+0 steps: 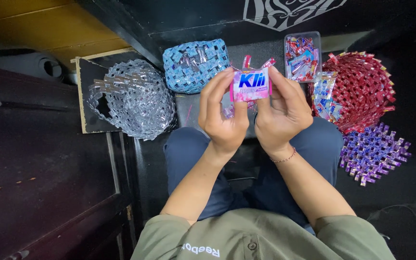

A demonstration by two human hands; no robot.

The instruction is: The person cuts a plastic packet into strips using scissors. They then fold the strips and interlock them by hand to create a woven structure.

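Head view: both hands up over the lap, pinching one small pink wrapper [250,85] between them; left hand [222,115] clamped on its left edge, thumb at the front and fingers curled behind; right hand [282,113] clamped on its right edge the same way; wrapper held flat, printed face toward the camera, a few pink strips sticking up just behind it.

Handling, as a judgement: thin glossy film, very light, limp, likely slippery and quick to crease or tear; best held by the two short edges with fingertips, light pinch, kept taut so it stays flat.

Around: blue woven piece [196,65] just beyond the left hand; silver woven piece [136,98] further left on a dark board; clear box [303,57] of wrappers beyond the right hand; red woven piece [362,89] and purple woven piece [374,151] on the right; loose wrapper bundle [324,96] against the red one.
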